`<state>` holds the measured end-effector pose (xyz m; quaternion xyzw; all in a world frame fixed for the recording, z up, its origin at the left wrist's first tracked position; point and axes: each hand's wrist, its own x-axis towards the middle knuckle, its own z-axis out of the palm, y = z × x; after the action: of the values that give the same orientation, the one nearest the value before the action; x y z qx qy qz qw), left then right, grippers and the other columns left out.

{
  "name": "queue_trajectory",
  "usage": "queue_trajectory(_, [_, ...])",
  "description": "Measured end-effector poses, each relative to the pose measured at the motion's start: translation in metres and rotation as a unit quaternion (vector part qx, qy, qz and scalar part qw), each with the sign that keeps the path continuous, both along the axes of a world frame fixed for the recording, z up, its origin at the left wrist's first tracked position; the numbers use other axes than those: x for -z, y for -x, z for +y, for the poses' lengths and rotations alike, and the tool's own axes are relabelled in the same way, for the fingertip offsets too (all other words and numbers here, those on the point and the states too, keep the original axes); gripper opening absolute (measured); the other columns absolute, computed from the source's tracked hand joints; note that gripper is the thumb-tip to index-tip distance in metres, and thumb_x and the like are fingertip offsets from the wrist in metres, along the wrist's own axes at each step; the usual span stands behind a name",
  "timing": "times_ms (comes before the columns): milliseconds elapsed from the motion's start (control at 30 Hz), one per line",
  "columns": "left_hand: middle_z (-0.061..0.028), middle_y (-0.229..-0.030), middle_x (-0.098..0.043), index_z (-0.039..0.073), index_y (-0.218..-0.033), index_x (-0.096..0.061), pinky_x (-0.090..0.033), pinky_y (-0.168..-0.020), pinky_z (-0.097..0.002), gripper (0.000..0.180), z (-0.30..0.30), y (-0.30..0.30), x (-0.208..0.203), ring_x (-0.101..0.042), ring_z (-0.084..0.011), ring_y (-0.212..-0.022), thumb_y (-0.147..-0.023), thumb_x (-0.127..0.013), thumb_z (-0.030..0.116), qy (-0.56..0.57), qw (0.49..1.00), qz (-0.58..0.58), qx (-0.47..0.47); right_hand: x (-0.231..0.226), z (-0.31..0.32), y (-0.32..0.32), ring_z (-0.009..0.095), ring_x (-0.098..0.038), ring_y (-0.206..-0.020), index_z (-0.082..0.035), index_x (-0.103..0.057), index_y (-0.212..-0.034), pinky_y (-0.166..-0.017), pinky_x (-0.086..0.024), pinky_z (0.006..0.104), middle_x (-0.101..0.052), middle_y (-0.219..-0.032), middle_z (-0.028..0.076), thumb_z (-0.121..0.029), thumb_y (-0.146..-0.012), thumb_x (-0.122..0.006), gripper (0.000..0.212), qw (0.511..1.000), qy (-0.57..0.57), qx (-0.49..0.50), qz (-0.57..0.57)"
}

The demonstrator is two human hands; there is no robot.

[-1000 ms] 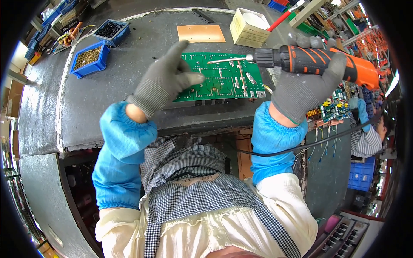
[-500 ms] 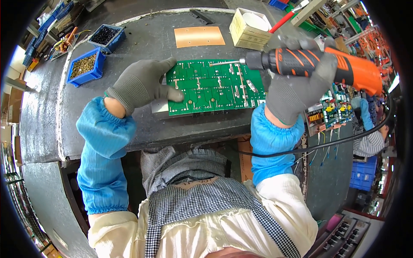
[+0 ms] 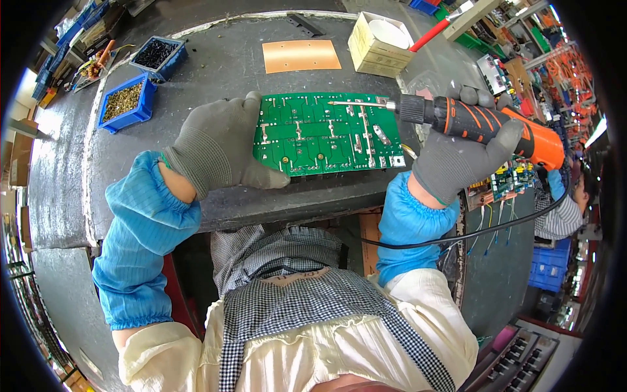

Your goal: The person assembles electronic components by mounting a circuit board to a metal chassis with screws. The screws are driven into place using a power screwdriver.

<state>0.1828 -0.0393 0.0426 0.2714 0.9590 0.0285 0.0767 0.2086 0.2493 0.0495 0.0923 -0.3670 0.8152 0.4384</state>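
Observation:
A green circuit board [image 3: 310, 142], its soldered side up, lies near the front edge of the dark bench. My left hand [image 3: 212, 144], in a grey glove, grips the board's left edge, with the thumb along the near left corner. My right hand [image 3: 457, 160], also gloved, is wrapped round a black and orange electric screwdriver [image 3: 471, 119]. The screwdriver lies nearly level, pointing left. Its long thin bit [image 3: 359, 104] reaches over the upper part of the board; whether the tip touches it, I cannot tell.
Blue bins of brass-coloured screws [image 3: 123, 101] and black parts [image 3: 155, 55] stand at left. Beyond the board lie a copper-coloured plate [image 3: 302, 56] and a small box [image 3: 379, 47]. A black cable [image 3: 457, 236] crosses my right forearm. More populated boards [image 3: 513, 179] and another person [image 3: 563, 212] are at right.
The screwdriver and my right hand have shifted right and slightly nearer. My left hand has closed in on the board's edge, its thumb moving nearer me. The board has shifted slightly.

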Motion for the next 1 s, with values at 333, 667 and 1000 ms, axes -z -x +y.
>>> queue_trajectory(333, [-0.021, -0.091, -0.069, -0.01, -0.124, -0.051, -0.058, -0.077, -0.0415, 0.119, 0.006, -0.001, -0.004, -0.071, -0.0365, -0.088, -0.055, -0.078, 0.082, 0.043, 0.999, -0.018, -0.008, -0.007, -0.028, 0.006, 0.026, -0.067, -0.084, -0.01, -0.037, -0.142, -0.079, -0.055, 0.0463, -0.064, -0.098, 0.012, -0.045, -0.091, -0.065, 0.067, 0.995, -0.102, 0.022, -0.002])
queue_trajectory(667, [-0.0229, -0.099, -0.068, -0.014, -0.137, -0.045, -0.057, -0.081, -0.0399, 0.134, 0.004, -0.003, -0.011, -0.071, -0.0353, -0.094, -0.053, -0.074, 0.087, 0.067, 0.997, -0.042, -0.004, -0.005, -0.036, 0.015, 0.024, -0.065, -0.084, -0.006, -0.043, -0.135, -0.081, -0.058, 0.0455, -0.063, -0.098, 0.011, -0.039, -0.092, -0.065, 0.059, 0.99, -0.137, 0.023, -0.039])
queue_trajectory(1000, [-0.0217, -0.1, -0.069, -0.013, -0.14, -0.043, -0.057, -0.082, -0.0393, 0.134, 0.003, -0.003, -0.008, -0.07, -0.0344, -0.096, -0.054, -0.077, 0.083, 0.065, 0.997, -0.033, -0.004, -0.052, -0.061, 0.039, 0.027, -0.069, -0.083, -0.002, -0.053, -0.122, -0.078, -0.06, 0.0467, -0.066, -0.093, 0.014, -0.037, -0.094, -0.061, 0.045, 0.893, -0.445, -0.057, -0.041])
